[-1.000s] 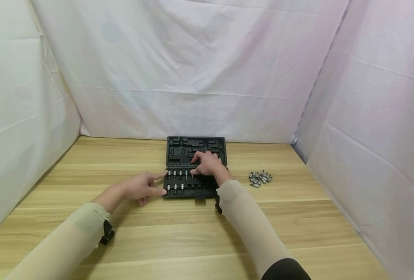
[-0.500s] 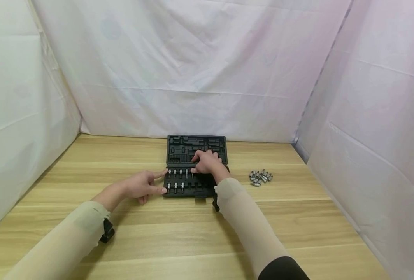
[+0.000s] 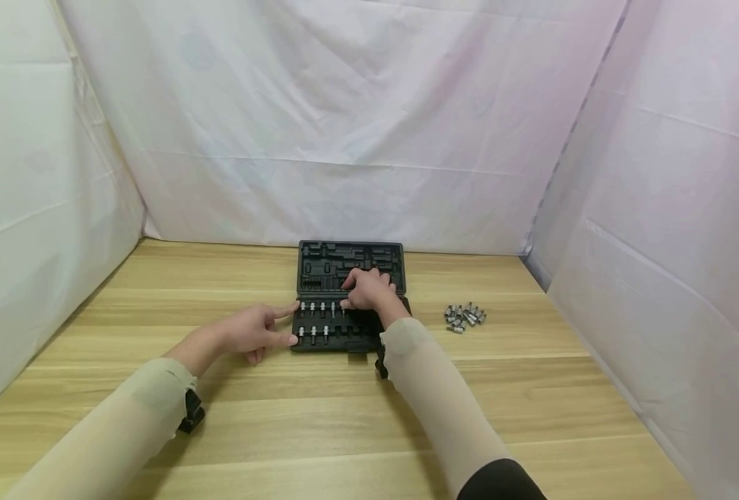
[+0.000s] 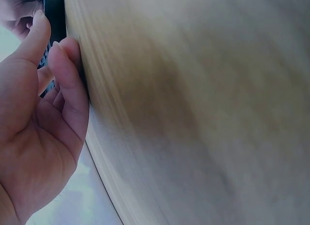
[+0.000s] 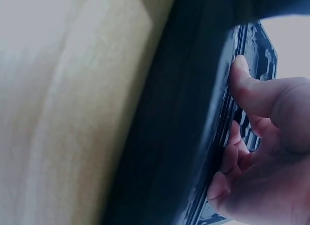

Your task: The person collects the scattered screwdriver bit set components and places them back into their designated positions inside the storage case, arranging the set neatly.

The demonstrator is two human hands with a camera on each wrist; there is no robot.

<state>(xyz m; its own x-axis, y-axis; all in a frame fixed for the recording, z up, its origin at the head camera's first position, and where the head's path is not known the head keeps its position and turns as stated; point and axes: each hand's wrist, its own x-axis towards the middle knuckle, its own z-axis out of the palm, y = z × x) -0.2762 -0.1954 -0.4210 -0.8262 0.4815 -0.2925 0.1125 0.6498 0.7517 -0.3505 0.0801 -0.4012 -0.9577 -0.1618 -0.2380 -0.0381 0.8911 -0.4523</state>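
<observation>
A black tool case (image 3: 351, 268) lies spread flat near the back of the table, its moulded lid away from me. Several silver bit sockets (image 3: 313, 332) sit in two rows in its near half. My left hand (image 3: 251, 330) touches the left side with thumb and forefinger spread; in the left wrist view its other fingers (image 4: 68, 84) are bent. My right hand (image 3: 371, 290) is over the middle of the back row, thumb pressing on a bit socket (image 3: 343, 313). The right wrist view shows this thumb (image 5: 240, 77) against the case; the bit is hidden there.
Right of the case lies a small loose pile of bit sockets (image 3: 465, 317). Vacant slots (image 3: 347, 333) show in the case's front row. White cloth walls (image 3: 344, 125) enclose the wooden table (image 3: 319, 423) at the back and both sides. Wrist cameras (image 3: 191, 412) hang under the sleeves.
Both hands stay almost still on the case. The right forearm shifts slightly left, while the thumb keeps to the same bit socket. The head view tilts a little.
</observation>
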